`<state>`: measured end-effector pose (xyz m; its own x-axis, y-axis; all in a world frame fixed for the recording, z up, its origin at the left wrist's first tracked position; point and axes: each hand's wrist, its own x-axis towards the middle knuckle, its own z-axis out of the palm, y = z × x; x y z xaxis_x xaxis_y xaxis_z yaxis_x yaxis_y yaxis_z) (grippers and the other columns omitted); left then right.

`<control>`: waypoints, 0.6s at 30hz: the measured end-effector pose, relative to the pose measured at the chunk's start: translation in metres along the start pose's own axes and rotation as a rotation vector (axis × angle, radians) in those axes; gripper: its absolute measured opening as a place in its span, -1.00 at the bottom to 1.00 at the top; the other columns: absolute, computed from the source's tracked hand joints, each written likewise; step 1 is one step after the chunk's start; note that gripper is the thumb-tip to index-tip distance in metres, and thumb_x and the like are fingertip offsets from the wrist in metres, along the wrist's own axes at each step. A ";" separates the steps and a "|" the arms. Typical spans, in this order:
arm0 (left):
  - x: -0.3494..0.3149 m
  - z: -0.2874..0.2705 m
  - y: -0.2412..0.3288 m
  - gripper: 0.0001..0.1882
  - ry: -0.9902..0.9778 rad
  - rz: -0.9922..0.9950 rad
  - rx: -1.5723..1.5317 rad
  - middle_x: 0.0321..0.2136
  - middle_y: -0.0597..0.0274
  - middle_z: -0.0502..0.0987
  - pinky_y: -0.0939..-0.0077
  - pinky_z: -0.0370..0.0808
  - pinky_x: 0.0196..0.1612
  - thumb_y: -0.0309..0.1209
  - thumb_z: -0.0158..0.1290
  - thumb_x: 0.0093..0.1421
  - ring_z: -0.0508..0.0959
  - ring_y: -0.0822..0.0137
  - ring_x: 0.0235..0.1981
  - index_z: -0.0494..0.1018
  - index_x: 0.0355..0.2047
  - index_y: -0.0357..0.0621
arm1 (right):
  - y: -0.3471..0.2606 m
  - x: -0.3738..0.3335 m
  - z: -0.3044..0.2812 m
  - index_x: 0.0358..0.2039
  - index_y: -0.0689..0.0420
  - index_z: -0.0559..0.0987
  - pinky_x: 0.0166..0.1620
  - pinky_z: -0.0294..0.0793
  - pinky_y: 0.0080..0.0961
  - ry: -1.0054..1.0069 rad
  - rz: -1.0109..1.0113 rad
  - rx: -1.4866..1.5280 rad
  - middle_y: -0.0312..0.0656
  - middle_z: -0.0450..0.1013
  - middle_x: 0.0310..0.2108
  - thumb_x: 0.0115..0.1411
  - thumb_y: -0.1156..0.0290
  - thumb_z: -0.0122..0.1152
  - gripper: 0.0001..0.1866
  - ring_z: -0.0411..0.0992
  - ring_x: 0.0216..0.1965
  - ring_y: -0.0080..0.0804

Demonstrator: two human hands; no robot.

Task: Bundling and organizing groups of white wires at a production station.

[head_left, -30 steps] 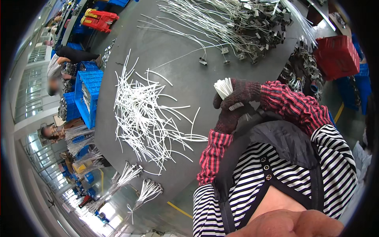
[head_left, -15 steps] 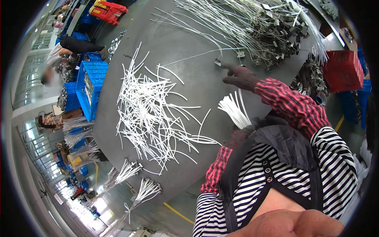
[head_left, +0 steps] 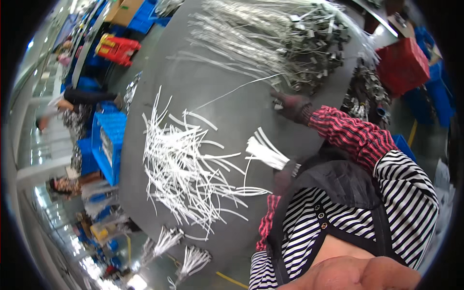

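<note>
My left hand, in a dark glove and partly hidden by the dark cloth at my chest, is closed around a bundle of short white tubes that fan out from it. My right hand, gloved as well, is over the table with its fingers closed on a small metal piece. Just beyond it lies a heap of thin pale wires with square metal end pieces. Left of both hands spreads a loose pile of white tubes.
The grey table has bound bunches of white-ended wires hanging at its near left edge. Blue crates stand beyond its left side. A red bin stands at the right. A person is at the far left.
The view has shifted, so the table's contents sit differently. My right hand has drawn back slightly from the wire heap, a metal piece now in its fingers. The left still holds the tubes.
</note>
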<state>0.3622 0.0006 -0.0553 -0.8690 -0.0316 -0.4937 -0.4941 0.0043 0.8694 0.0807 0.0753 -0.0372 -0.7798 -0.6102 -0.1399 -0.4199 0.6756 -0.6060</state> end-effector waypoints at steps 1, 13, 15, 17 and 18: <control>0.002 0.000 -0.002 -0.46 -0.007 -0.005 -0.005 -0.05 0.21 0.59 0.35 0.51 0.04 -0.37 0.22 0.10 0.58 0.23 -0.02 0.44 0.14 0.03 | 0.011 -0.014 -0.008 0.07 -0.01 0.46 -0.12 0.51 -0.11 -0.022 -0.107 0.129 0.05 0.54 -0.19 0.17 0.09 0.26 -0.50 0.54 -0.15 0.00; 0.016 0.020 -0.002 -0.53 -0.094 -0.030 -0.021 -0.10 0.21 0.60 0.34 0.53 0.00 -0.39 0.19 0.14 0.60 0.24 -0.06 0.46 0.09 0.00 | 0.098 0.031 -0.115 -0.28 0.06 0.59 -0.22 0.55 -0.15 0.307 -0.159 -0.432 -0.04 0.47 -0.39 0.11 0.41 0.11 -0.83 0.54 -0.26 -0.03; 0.018 0.022 0.000 -0.55 -0.099 -0.036 -0.033 -0.10 0.21 0.60 0.34 0.53 -0.01 -0.39 0.18 0.15 0.60 0.24 -0.07 0.46 0.08 -0.01 | 0.075 0.051 -0.105 -0.24 0.07 0.60 -0.22 0.57 -0.15 0.223 -0.117 -0.470 -0.03 0.51 -0.35 0.10 0.42 0.11 -0.79 0.55 -0.25 -0.02; 0.018 0.023 0.000 -0.56 -0.097 -0.045 -0.041 -0.11 0.21 0.60 0.34 0.54 -0.01 -0.40 0.18 0.15 0.60 0.24 -0.08 0.47 0.08 -0.01 | 0.063 0.068 -0.096 -0.25 0.15 0.61 -0.22 0.58 -0.15 -0.023 -0.098 -0.565 -0.01 0.53 -0.32 0.09 0.41 0.11 -0.78 0.57 -0.24 0.00; 0.018 0.023 -0.001 -0.56 -0.092 -0.052 -0.047 -0.12 0.21 0.60 0.34 0.54 -0.02 -0.40 0.17 0.15 0.60 0.24 -0.08 0.47 0.07 -0.02 | 0.063 0.074 -0.096 -0.30 0.21 0.62 -0.24 0.58 -0.17 -0.099 -0.057 -0.587 0.01 0.55 -0.33 0.06 0.40 0.12 -0.78 0.58 -0.26 0.00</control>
<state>0.3459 0.0230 -0.0654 -0.8422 0.0617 -0.5357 -0.5384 -0.0421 0.8416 -0.0482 0.1122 -0.0101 -0.7137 -0.6685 -0.2093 -0.6680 0.7394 -0.0840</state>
